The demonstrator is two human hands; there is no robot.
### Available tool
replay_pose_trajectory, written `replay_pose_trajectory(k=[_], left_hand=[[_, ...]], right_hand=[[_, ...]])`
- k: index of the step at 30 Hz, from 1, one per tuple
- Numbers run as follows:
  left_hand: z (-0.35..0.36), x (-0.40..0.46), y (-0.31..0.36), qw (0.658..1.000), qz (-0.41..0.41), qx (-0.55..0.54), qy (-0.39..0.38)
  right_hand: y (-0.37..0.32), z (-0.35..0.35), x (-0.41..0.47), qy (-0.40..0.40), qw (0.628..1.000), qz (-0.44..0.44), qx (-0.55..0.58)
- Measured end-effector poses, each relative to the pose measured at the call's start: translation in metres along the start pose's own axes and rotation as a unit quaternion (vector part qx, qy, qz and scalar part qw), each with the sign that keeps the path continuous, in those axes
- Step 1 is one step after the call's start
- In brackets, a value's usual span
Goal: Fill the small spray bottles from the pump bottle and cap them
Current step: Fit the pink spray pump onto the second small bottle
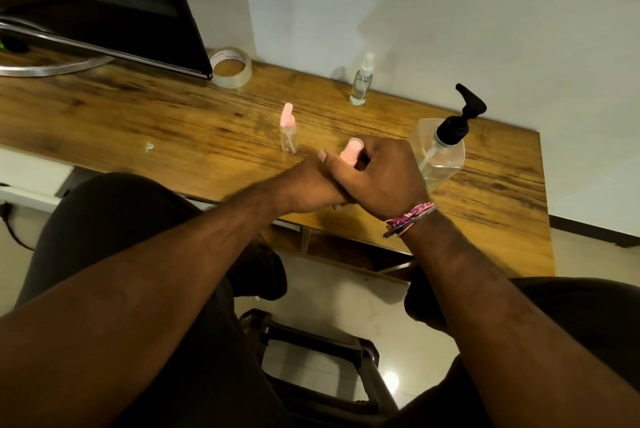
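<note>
Both hands meet over the worktop (145, 108) front edge: right hand (381, 174) grips pink-capped spray bottle (350, 149), prob. twisting cap, left hand (313, 185) steadying underneath, grip unclear; pump bottle (441, 150) just beside, w/ second pink bottle (288, 134) nearby.

Both forearms reach forward from the lower corners of the head view and meet over the near edge of the table (502, 219). The right hand (381, 174) shows its back, fingers curled round a pink cap (350, 149). A braided band (410, 218) circles the right wrist. The left hand (311, 185) lies pressed against the right hand, mostly hidden behind it; its grip cannot be made out.
</note>
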State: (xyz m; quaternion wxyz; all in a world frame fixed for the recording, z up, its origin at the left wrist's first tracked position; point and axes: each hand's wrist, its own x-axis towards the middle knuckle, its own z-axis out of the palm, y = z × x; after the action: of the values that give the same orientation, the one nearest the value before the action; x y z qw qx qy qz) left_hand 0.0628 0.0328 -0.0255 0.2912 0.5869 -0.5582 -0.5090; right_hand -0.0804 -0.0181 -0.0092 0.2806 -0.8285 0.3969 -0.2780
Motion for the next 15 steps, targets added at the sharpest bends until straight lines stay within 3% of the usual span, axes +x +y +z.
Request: replay_pose_trajectory(k=[2,5,15], left_hand=[[-0.006,-0.005,0.008,0.996,-0.016,0.007,-0.083],[-0.008,-0.007,0.01,0.992,-0.033,0.007,-0.12],[0.008,0.003,-0.005,0.995,0.007,0.048,0.087]], right_hand=[[-0.001,-0.006,0.001,-0.026,0.999,-0.015,0.037],[-0.001,-0.004,0.0,-0.018,0.997,-0.052,0.062],[0.004,0.014,0.0,0.069,0.995,-0.053,-0.048]])
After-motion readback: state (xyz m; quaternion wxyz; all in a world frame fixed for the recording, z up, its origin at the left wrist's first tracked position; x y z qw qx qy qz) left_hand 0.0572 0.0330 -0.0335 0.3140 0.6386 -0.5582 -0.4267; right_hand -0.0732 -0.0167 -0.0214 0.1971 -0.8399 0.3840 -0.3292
